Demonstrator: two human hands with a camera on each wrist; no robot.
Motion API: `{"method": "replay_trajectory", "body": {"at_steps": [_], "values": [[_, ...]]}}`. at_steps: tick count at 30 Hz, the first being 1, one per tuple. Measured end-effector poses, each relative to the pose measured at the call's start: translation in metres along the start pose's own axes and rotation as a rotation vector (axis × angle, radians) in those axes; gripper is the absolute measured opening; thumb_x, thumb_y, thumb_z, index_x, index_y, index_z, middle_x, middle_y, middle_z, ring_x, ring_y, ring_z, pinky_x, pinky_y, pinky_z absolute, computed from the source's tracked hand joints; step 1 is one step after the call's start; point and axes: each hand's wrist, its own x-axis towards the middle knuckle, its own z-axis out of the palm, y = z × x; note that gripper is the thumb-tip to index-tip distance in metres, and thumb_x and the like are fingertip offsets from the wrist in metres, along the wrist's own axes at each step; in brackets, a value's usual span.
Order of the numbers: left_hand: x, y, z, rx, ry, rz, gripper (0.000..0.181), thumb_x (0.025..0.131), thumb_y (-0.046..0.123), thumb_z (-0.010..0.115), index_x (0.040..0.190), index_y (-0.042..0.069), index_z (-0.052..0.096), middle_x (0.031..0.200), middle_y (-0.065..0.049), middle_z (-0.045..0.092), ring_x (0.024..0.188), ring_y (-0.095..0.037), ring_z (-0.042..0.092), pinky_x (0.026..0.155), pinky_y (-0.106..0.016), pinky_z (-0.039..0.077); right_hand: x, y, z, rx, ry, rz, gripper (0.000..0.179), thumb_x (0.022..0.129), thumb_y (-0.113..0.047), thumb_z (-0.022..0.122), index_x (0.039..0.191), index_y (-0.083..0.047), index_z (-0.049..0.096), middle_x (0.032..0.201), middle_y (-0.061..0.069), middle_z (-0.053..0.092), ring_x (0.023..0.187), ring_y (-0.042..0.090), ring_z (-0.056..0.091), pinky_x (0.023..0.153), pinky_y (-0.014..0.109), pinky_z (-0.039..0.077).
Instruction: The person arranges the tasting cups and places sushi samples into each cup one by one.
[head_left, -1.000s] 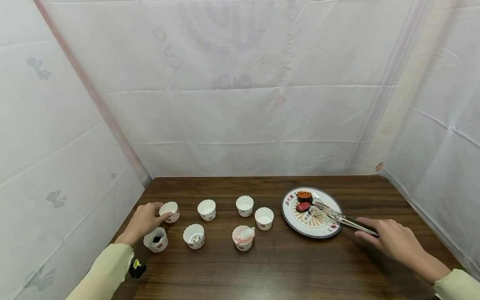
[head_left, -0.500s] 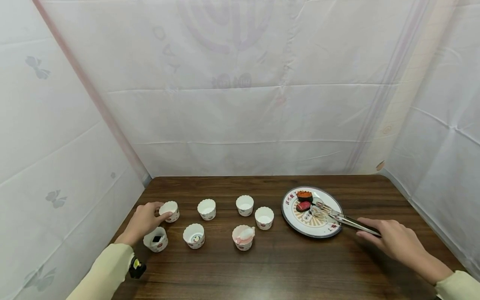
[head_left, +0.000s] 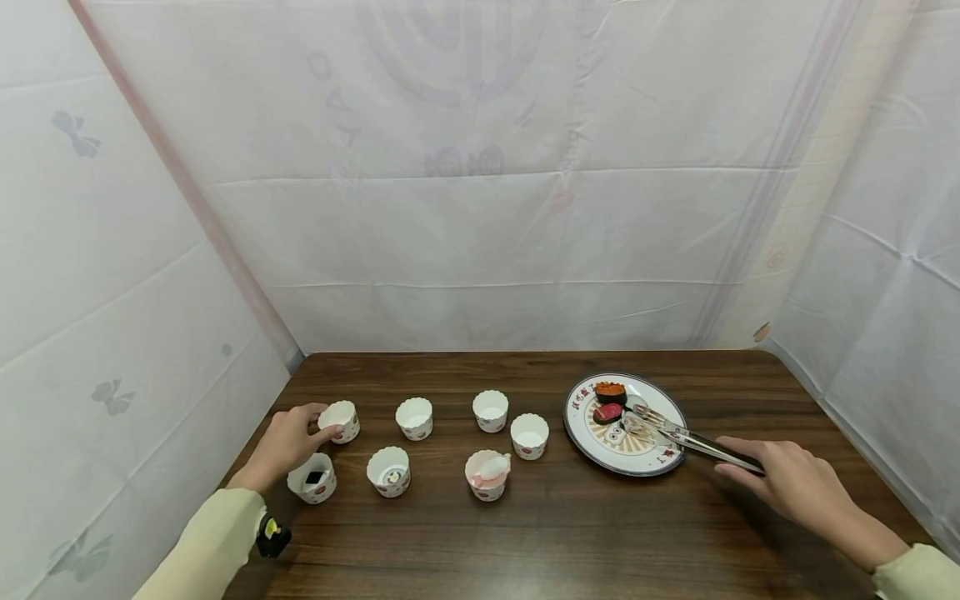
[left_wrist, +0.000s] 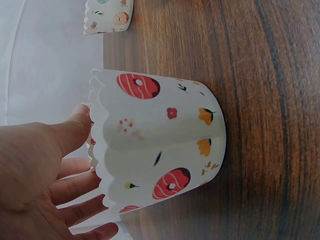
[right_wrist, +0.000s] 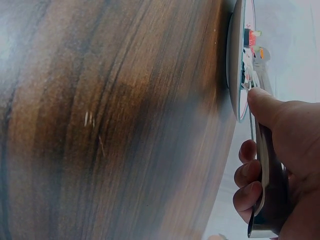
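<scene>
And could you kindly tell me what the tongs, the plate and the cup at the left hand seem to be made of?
Tongs: metal, probably steel, polished, judging by the silvery glints.
Plate: possibly glazed ceramic, though melamine could look alike; smooth white face with printed designs.
Cup: apparently stiff paper, fairly matte, given the thin scalloped edge and printed wall.

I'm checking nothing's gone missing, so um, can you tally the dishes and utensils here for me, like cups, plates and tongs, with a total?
Cups: 7
Plate: 1
Tongs: 1 pair
Total: 9
</scene>
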Motion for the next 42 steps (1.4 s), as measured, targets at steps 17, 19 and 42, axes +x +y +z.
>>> {"method": "replay_trajectory", "body": {"at_steps": [17,19,42], "values": [[0.001,-0.0006,0.0012,0.009,0.007,-0.007,0.052,0.093,0.029,0.078,0.119,-0.014,0.065,0.105,-0.028,0.071,0.092,-0.041,0.069,0.075,-0.054,0.056,-0.0006,0.0001,0.0005,0.005,0.002,-0.002,0.049,0.092,-0.047,0.075,0.128,-0.013,0.073,0.098,0.014,0.074,0.062,0.015,0.048,0.041,0.035,0.034],[0.0011,-0.0004,0.0011,0.006,0.006,-0.007,0.052,0.092,0.029,0.078,0.119,-0.014,0.065,0.105,-0.027,0.071,0.092,-0.041,0.069,0.075,-0.054,0.056,-0.0006,0.0003,0.0005,0.003,0.003,-0.001,0.049,0.092,-0.047,0.075,0.128,-0.013,0.073,0.099,0.015,0.074,0.062,0.015,0.048,0.041,0.035,0.034],[0.0014,0.002,-0.0011,0.0,-0.004,-0.015,0.05,0.092,0.03,0.078,0.117,-0.012,0.067,0.103,-0.025,0.072,0.092,-0.04,0.069,0.075,-0.053,0.056,0.0002,0.0019,-0.0011,-0.017,0.011,-0.03,0.048,0.092,-0.048,0.075,0.126,-0.014,0.074,0.098,0.011,0.074,0.063,0.013,0.046,0.041,0.034,0.033]]}}
